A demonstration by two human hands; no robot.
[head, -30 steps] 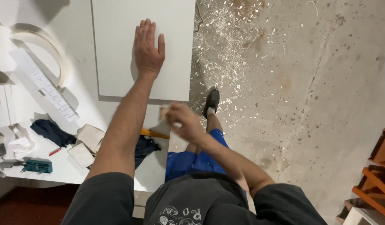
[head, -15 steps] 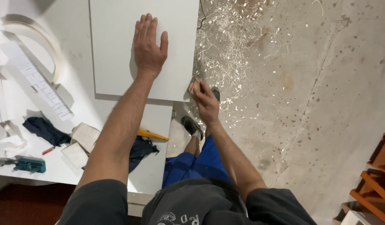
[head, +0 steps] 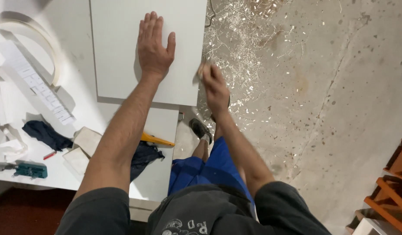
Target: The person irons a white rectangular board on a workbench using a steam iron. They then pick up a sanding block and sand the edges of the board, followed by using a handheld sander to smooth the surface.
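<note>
The left hand (head: 154, 48) lies flat and open, fingers spread, palm down on the white panel (head: 118, 56); the panel rests on the white worktable (head: 79, 117), its long axis running away from the person, its right edge overhanging the table toward the concrete floor (head: 331, 109). The right hand (head: 214, 85) is at that right edge, fingers curled shut around a small pale block (head: 204, 69); the hand is blurred, so what the block is, perhaps a sanding pad, is only a guess. The edge lies just left of the right fingers, touching or nearly so; the right hand is the nearer to it, the left sits well inboard, toward the panel's middle.

On the table to the left lies a long white strip with rows of dark print (head: 35, 85), slanted; beside it a coil of white edge banding (head: 33, 41); nearer the person two pale flat blocks (head: 83, 148), dark cloths (head: 46, 134), a yellow-handled tool (head: 156, 140) and a small green tool (head: 30, 169). Pale shavings (head: 244, 39) litter the floor beyond the panel's edge; orange wooden frames (head: 390, 191) stand at the far right.
</note>
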